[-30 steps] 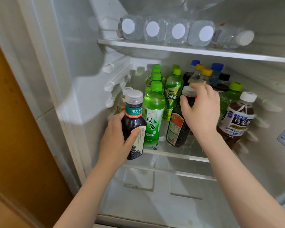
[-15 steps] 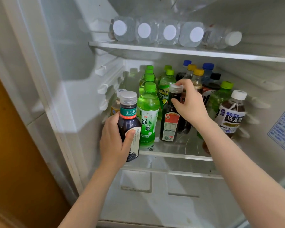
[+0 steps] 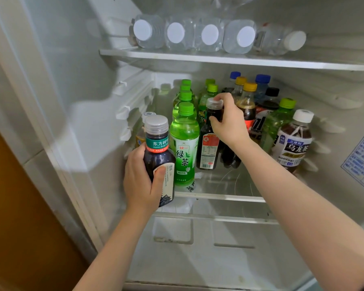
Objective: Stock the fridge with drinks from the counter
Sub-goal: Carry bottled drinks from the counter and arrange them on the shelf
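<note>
My left hand (image 3: 142,181) grips a dark tea bottle (image 3: 159,152) with a silver cap and teal band, held upright just in front of the glass middle shelf (image 3: 221,196) at its left end. My right hand (image 3: 229,120) holds the neck of a dark bottle with a red label (image 3: 208,150), which stands upright on that shelf beside a green tea bottle (image 3: 185,148). Behind stand several green-capped, yellow-capped and blue-capped bottles.
An oolong tea bottle (image 3: 293,141) with a white cap stands at the shelf's right. Several water bottles (image 3: 208,35) lie on the upper shelf (image 3: 240,59). The fridge's left wall (image 3: 76,101) is close to my left hand. A drawer cover (image 3: 219,238) lies below.
My right hand pushed the red-label bottle left and deeper and stood it upright beside the green tea bottle. My left hand with its dark bottle stayed at the shelf's left front.
</note>
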Available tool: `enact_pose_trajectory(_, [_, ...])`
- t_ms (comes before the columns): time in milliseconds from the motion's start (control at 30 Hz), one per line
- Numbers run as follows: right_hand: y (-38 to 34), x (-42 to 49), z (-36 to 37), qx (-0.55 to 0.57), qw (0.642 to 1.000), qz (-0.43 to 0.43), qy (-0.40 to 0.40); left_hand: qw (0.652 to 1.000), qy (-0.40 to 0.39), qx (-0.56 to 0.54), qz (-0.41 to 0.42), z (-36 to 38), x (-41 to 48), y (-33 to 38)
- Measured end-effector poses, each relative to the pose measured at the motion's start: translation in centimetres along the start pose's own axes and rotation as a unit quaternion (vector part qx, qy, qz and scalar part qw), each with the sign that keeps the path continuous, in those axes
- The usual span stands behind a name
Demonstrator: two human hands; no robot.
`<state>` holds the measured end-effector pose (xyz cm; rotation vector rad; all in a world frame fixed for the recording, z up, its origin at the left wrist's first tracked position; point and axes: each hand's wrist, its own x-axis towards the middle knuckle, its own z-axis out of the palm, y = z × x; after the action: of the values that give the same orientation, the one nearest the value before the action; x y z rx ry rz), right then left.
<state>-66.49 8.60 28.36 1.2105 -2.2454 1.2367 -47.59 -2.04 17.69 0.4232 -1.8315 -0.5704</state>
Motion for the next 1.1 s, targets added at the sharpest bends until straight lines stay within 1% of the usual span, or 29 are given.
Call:
enact_pose_trajectory(167, [0.0,0.6,-0.3,-0.021,1.000,0.003,-0.022,1.000,0.002,-0.005,0.009,0.1,0.0,-0.3])
enact_pose_trajectory(267, [-0.1,1.0,-0.8,-0.064,0.997,-0.005,-0.032,1.000,0.006,-0.006,0.014,0.1,-0.1,-0.4])
enact_pose_trajectory(367, [-0.2,1.3,-1.6,-0.140,0.989,-0.026,-0.051,1.000,0.008,-0.008,0.012,0.2,-0.1,-0.4])
enact_pose_trajectory(467, [-0.6,1.2,-2.3,-0.184,0.981,-0.046,-0.036,1.000,0.009,-0.008,0.011,0.3,0.0,-0.3])
enact_pose_trajectory(533, [-0.7,1.2,-2.8,-0.194,0.979,-0.052,-0.036,1.000,0.008,-0.008,0.008,0.3,0.0,-0.3])
enact_pose_trajectory(667, [-0.8,0.8,-3.9,-0.144,0.984,-0.057,-0.086,1.000,0.006,-0.011,0.001,0.3,-0.1,-0.3])
enact_pose_trajectory(700, [-0.9,0.6,-4.1,-0.145,0.984,-0.065,-0.085,1.000,0.006,-0.011,0.000,0.3,-0.1,-0.2])
enact_pose_trajectory(767, [-1.2,0.3,-4.2,-0.168,0.982,-0.065,-0.052,1.000,0.005,-0.013,-0.002,0.3,-0.1,-0.3])
enact_pose_trajectory(833, [-1.4,0.0,-4.1,-0.187,0.981,-0.042,-0.018,1.000,0.005,-0.013,-0.001,0.3,-0.1,-0.3])
enact_pose_trajectory(1100, [-2.0,-0.1,-2.9,-0.235,0.971,0.032,0.025,1.000,0.013,-0.022,0.015,0.3,-0.1,-0.5])
